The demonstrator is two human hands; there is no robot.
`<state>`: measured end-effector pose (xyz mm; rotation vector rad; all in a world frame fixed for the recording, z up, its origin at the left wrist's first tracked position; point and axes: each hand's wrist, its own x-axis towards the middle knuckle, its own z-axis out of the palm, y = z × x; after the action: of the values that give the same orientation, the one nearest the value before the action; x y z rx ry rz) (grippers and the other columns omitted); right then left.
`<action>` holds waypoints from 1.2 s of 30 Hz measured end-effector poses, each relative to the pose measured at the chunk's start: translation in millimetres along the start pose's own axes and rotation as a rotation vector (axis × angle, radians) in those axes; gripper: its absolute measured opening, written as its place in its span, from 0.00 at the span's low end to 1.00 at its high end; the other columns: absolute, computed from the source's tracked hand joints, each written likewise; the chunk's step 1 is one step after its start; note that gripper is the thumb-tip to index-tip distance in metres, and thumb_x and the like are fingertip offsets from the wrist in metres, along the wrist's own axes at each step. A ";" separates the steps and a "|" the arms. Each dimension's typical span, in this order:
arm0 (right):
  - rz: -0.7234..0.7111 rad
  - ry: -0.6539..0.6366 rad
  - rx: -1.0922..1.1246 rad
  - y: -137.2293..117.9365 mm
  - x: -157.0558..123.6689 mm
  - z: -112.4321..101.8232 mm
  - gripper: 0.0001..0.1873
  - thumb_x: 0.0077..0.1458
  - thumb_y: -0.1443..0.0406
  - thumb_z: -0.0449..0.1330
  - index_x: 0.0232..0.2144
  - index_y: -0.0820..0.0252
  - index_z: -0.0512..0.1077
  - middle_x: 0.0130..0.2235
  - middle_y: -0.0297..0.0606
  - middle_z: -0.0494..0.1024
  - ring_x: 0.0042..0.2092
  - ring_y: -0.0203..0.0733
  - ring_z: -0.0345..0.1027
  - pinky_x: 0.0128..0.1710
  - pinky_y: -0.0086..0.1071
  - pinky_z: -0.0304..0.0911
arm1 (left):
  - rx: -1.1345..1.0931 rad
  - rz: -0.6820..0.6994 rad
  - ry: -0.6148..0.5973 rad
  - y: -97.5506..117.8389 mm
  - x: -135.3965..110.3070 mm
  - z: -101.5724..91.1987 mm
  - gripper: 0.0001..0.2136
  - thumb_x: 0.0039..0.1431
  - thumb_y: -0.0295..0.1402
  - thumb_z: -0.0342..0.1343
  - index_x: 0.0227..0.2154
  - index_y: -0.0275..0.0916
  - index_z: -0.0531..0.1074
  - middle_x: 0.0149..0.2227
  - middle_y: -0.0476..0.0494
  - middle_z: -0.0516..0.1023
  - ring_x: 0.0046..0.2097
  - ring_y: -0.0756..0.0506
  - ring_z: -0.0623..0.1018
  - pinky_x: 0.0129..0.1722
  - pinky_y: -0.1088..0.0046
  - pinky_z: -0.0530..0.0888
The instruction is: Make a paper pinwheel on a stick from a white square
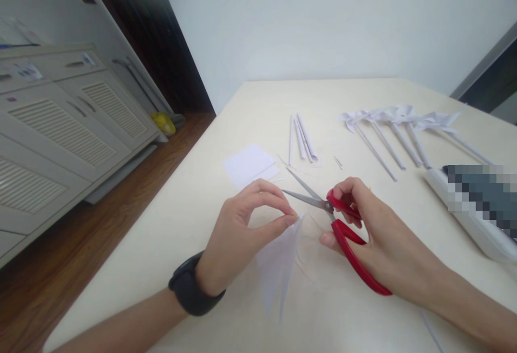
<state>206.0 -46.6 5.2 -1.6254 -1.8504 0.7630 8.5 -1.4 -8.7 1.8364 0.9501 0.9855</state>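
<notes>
Between thumb and fingertips, my left hand (258,213) pinches the top corner of a white paper sheet (277,261), which hangs down toward the table with a slit or fold between its lower points. My right hand (363,223) grips red-handled scissors (351,250). Their blades are apart and point left, just above the pinched corner, not touching the paper as far as I can see. Thin curved strands, like thread or paper trimmings (305,272), lie below the scissors. Behind my left hand rests a small stack of white paper squares (250,164).
Several rolled paper sticks (302,137) lie mid-table. Several white paper pinwheels (399,118) on sticks line the back right. Tiny thin pieces (338,163) lie nearby. A white object (472,218), partly pixelated, stands at right. Cabinets (72,110) stand left beyond the table (161,207).
</notes>
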 end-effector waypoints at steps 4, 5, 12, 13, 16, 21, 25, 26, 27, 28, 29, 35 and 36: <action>-0.009 -0.007 -0.045 2.0 0.1 4.4 0.16 0.48 0.56 0.59 0.34 0.51 0.54 0.29 0.28 0.64 0.28 0.37 0.58 0.28 0.34 0.60 | -0.022 0.008 -0.007 0.3 0.5 0.3 0.01 0.52 0.28 0.58 0.27 0.39 0.73 0.36 0.48 0.69 0.41 0.48 0.70 0.45 0.70 0.65; -0.013 -0.011 -0.053 2.6 -0.2 5.6 0.16 0.48 0.57 0.59 0.34 0.51 0.54 0.30 0.29 0.65 0.29 0.38 0.59 0.29 0.34 0.60 | -0.029 0.009 -0.011 0.8 0.5 0.2 0.01 0.52 0.28 0.58 0.28 0.39 0.73 0.35 0.47 0.69 0.40 0.48 0.71 0.44 0.70 0.65; -0.060 0.004 -0.084 7.4 -1.9 12.5 0.17 0.46 0.62 0.60 0.36 0.52 0.55 0.35 0.31 0.68 0.34 0.40 0.63 0.36 0.38 0.62 | -0.008 -0.056 -0.020 4.0 -0.5 -1.1 0.06 0.50 0.23 0.58 0.26 0.41 0.73 0.35 0.51 0.69 0.41 0.49 0.70 0.44 0.74 0.64; -0.070 0.010 -0.091 7.7 -1.5 13.0 0.17 0.46 0.62 0.60 0.36 0.52 0.55 0.36 0.31 0.68 0.34 0.41 0.63 0.36 0.38 0.62 | -0.010 -0.067 -0.018 3.9 -0.7 -1.1 0.07 0.49 0.22 0.58 0.26 0.42 0.73 0.35 0.52 0.68 0.41 0.49 0.70 0.44 0.74 0.64; -0.090 0.024 -0.112 7.4 -0.2 14.1 0.17 0.46 0.61 0.60 0.36 0.52 0.55 0.36 0.32 0.68 0.35 0.41 0.63 0.34 0.38 0.62 | -0.028 -0.086 -0.008 3.0 -1.4 -0.7 0.06 0.49 0.23 0.58 0.25 0.42 0.73 0.35 0.52 0.68 0.41 0.49 0.69 0.42 0.75 0.64; -0.104 0.036 -0.113 5.9 0.0 16.2 0.17 0.46 0.62 0.60 0.36 0.53 0.56 0.37 0.32 0.68 0.35 0.40 0.63 0.36 0.38 0.62 | -0.085 -0.096 0.005 2.3 -2.2 -0.4 0.06 0.48 0.23 0.59 0.25 0.42 0.73 0.36 0.51 0.69 0.40 0.48 0.69 0.38 0.74 0.65; -0.096 0.038 -0.113 5.4 -1.8 16.8 0.17 0.46 0.62 0.60 0.36 0.53 0.55 0.37 0.33 0.67 0.34 0.40 0.63 0.34 0.37 0.61 | -0.108 -0.135 0.005 2.9 -2.1 0.2 0.06 0.47 0.23 0.59 0.25 0.40 0.74 0.36 0.48 0.69 0.39 0.46 0.70 0.35 0.73 0.65; -0.096 0.037 -0.110 5.1 -2.2 16.7 0.17 0.46 0.62 0.60 0.36 0.53 0.55 0.37 0.33 0.67 0.34 0.40 0.63 0.33 0.37 0.61 | -0.118 -0.143 0.006 3.1 -2.1 0.4 0.05 0.48 0.23 0.59 0.25 0.40 0.74 0.36 0.48 0.69 0.39 0.46 0.70 0.34 0.73 0.65; -0.097 0.035 -0.106 4.8 -2.3 16.7 0.17 0.46 0.62 0.60 0.36 0.53 0.55 0.37 0.33 0.67 0.33 0.40 0.63 0.33 0.37 0.61 | -0.129 -0.148 0.007 3.2 -2.1 0.6 0.05 0.48 0.23 0.59 0.25 0.40 0.74 0.35 0.48 0.69 0.38 0.46 0.70 0.33 0.73 0.65; -0.096 0.033 -0.102 4.5 -2.3 16.6 0.17 0.46 0.63 0.60 0.36 0.53 0.55 0.36 0.34 0.68 0.33 0.41 0.63 0.33 0.37 0.61 | -0.140 -0.150 0.009 3.2 -2.1 0.9 0.05 0.48 0.23 0.58 0.25 0.41 0.74 0.35 0.48 0.69 0.38 0.46 0.70 0.33 0.73 0.65; -0.094 0.031 -0.097 4.2 -2.2 16.6 0.17 0.46 0.63 0.59 0.35 0.54 0.55 0.36 0.34 0.68 0.33 0.41 0.63 0.33 0.37 0.61 | -0.151 -0.151 0.008 3.2 -2.1 1.1 0.05 0.48 0.23 0.58 0.25 0.41 0.74 0.35 0.48 0.69 0.38 0.46 0.70 0.33 0.73 0.66; -0.063 0.022 -0.077 3.6 -2.0 15.6 0.17 0.46 0.63 0.60 0.35 0.53 0.55 0.34 0.32 0.69 0.32 0.41 0.63 0.32 0.37 0.61 | -0.153 -0.142 0.027 2.2 -2.2 2.1 0.04 0.48 0.23 0.58 0.25 0.40 0.73 0.36 0.46 0.69 0.38 0.46 0.71 0.32 0.72 0.66; -0.061 0.018 -0.076 3.5 -2.2 15.4 0.17 0.46 0.63 0.60 0.35 0.53 0.55 0.33 0.31 0.69 0.32 0.40 0.63 0.32 0.37 0.61 | -0.147 -0.135 0.030 2.0 -2.2 2.1 0.04 0.48 0.24 0.58 0.25 0.40 0.73 0.36 0.47 0.69 0.38 0.46 0.70 0.32 0.73 0.66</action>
<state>197.4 -49.2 -8.0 -1.6096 -1.9279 0.6566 9.9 -4.8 -8.3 1.6187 0.9800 0.9753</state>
